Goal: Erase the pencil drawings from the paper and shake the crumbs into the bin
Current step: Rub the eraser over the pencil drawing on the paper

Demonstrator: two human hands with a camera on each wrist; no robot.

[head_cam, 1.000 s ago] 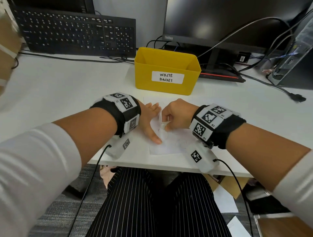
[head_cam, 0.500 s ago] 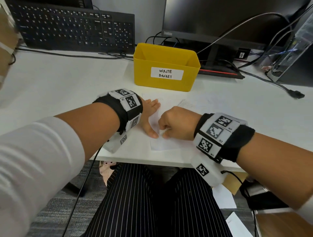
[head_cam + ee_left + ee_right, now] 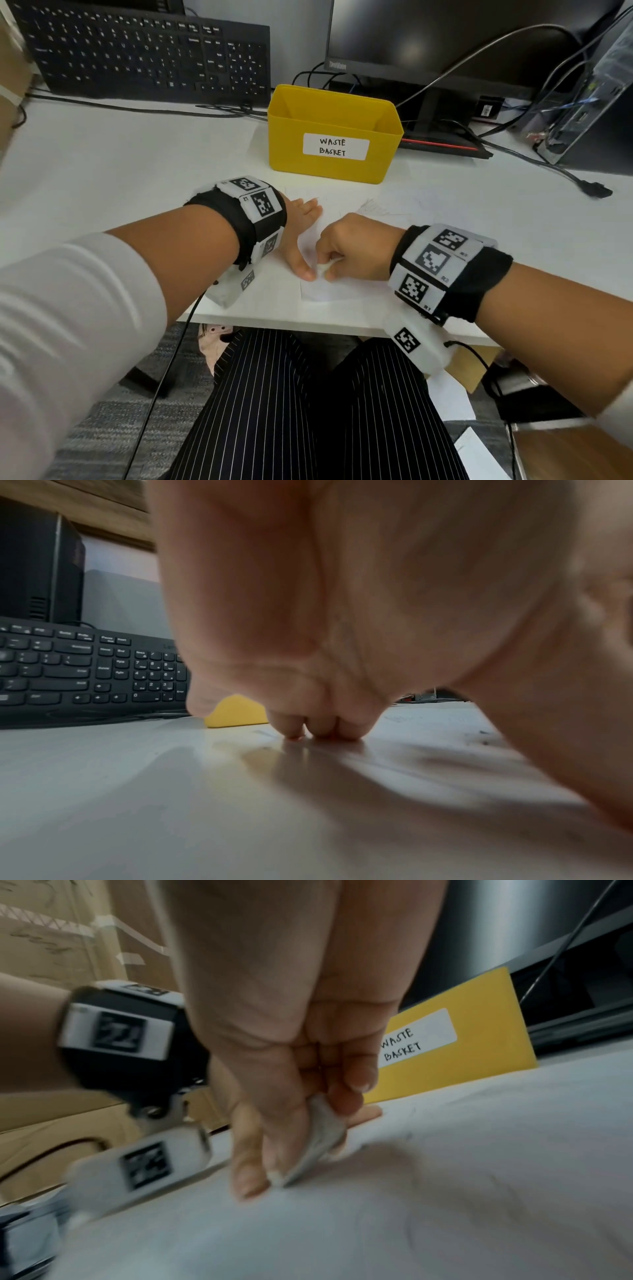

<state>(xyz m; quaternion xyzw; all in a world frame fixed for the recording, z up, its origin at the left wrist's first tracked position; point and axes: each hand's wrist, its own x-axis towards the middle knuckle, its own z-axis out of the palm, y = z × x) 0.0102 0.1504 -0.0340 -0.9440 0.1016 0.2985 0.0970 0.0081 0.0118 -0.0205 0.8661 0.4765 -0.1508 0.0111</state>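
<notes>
A white sheet of paper [image 3: 346, 291] with faint pencil marks [image 3: 371, 206] lies near the desk's front edge. My left hand [image 3: 301, 236] lies flat on its left part, fingers straight, pressing it down; in the left wrist view its fingertips [image 3: 322, 730] touch the surface. My right hand [image 3: 346, 250] is curled round a white eraser [image 3: 325, 266], whose tip touches the paper beside the left thumb. In the right wrist view the eraser [image 3: 316, 1139] is pinched between thumb and fingers, its edge on the sheet [image 3: 445, 1191]. The yellow bin [image 3: 334, 137] labelled "WASTE BASKET" stands just behind the paper.
A black keyboard [image 3: 147, 54] leans at the back left. A monitor [image 3: 462, 41] stands behind the bin, with cables [image 3: 548, 164] and a computer case [image 3: 589, 102] at the right. The desk edge [image 3: 308, 323] runs just below my hands; cardboard boxes [image 3: 51, 947] stand to the left.
My right hand with the eraser has slid towards me and slightly left across the paper. The left hand has stayed pressing the sheet.
</notes>
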